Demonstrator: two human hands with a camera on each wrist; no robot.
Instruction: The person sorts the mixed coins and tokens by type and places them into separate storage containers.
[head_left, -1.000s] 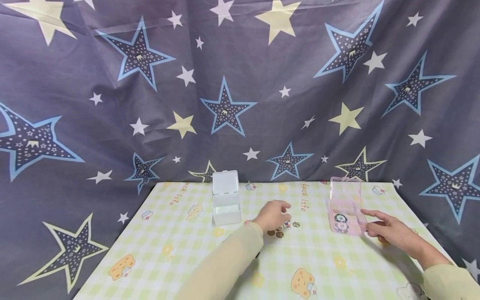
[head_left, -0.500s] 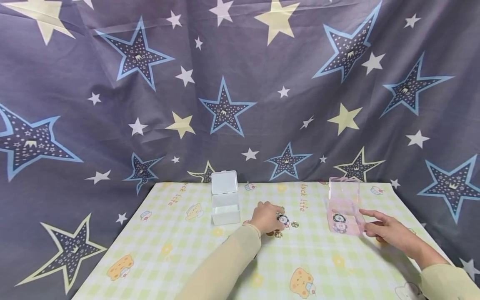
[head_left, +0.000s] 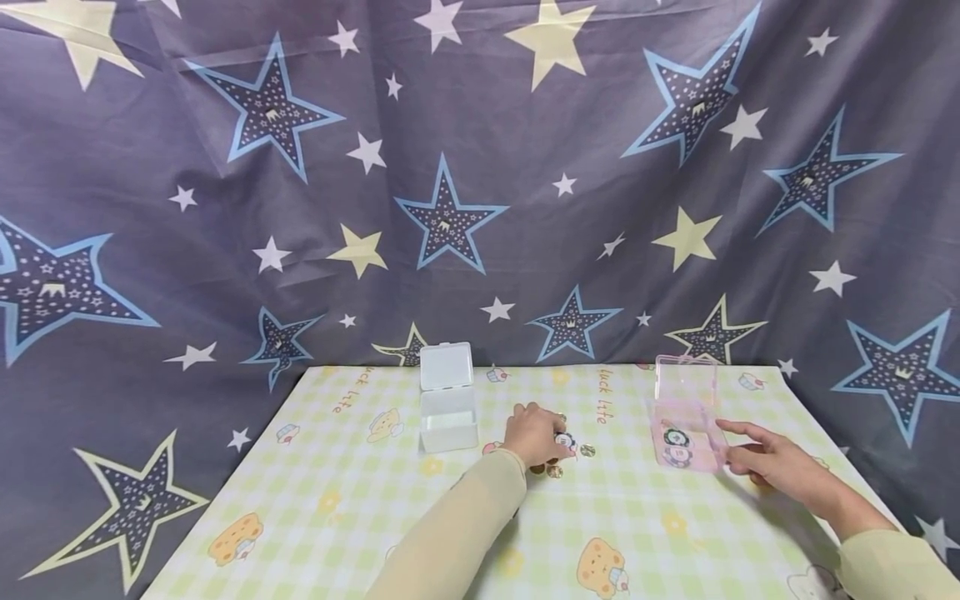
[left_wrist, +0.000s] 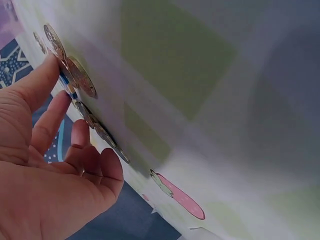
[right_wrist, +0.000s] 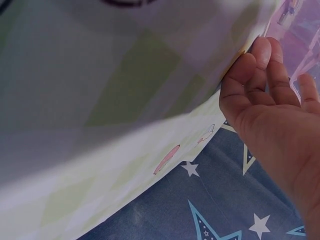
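My left hand (head_left: 532, 435) is down on the cloth among several metal coins (head_left: 588, 451). Its thumb and forefinger pinch the edge of a poker chip (head_left: 564, 441), whose blue, white and yellow rim shows between the fingertips in the left wrist view. More coins (left_wrist: 80, 76) lie close around those fingers, partly hidden by the hand in the head view. My right hand (head_left: 780, 468) rests beside a clear pink box (head_left: 705, 458), fingers relaxed at its right side. The box's lid stands up, and two chips (head_left: 677, 446), one dark and one pale, show inside.
A white box (head_left: 448, 437) with its lid raised stands to the left of the coins. The table (head_left: 420, 533) wears a green checked cloth with printed cartoons. Behind its far edge hangs a dark star-patterned curtain (head_left: 495, 108).
My left hand has come down from above the coins and closed its fingertips on the poker chip. The right hand keeps its place beside the pink box.
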